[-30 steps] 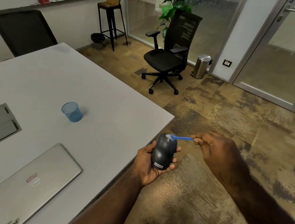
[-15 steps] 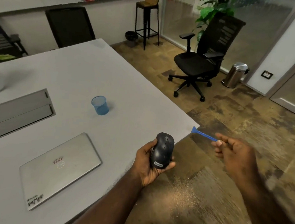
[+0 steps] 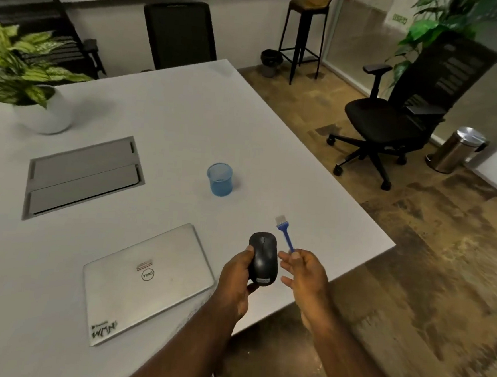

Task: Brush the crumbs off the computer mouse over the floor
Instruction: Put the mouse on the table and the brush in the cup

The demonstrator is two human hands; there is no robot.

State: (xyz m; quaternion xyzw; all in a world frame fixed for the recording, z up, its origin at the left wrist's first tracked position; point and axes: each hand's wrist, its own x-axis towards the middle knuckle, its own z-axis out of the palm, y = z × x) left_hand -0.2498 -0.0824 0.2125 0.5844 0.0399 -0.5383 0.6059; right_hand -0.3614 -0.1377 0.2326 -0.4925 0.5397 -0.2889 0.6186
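Note:
My left hand (image 3: 237, 279) grips a dark grey computer mouse (image 3: 263, 261), held upright above the white table (image 3: 163, 116) near its right front corner. Just right of the mouse, my right hand (image 3: 304, 277) pinches the handle end of a small blue brush (image 3: 285, 234). The brush points away from me, with its pale bristles at the far tip, over the table surface. The brush does not touch the mouse.
A closed silver laptop (image 3: 144, 281) lies left of my hands. A blue plastic cup (image 3: 220, 179) stands farther back, with a grey cable hatch (image 3: 84, 175) and a potted plant (image 3: 29, 82) beyond. A black office chair (image 3: 395, 116) and steel bin (image 3: 455, 149) stand on the floor at right.
Both hands came from over the floor to above the table corner. The brush left the mouse, swung out to the right, then came back beside it pointing away.

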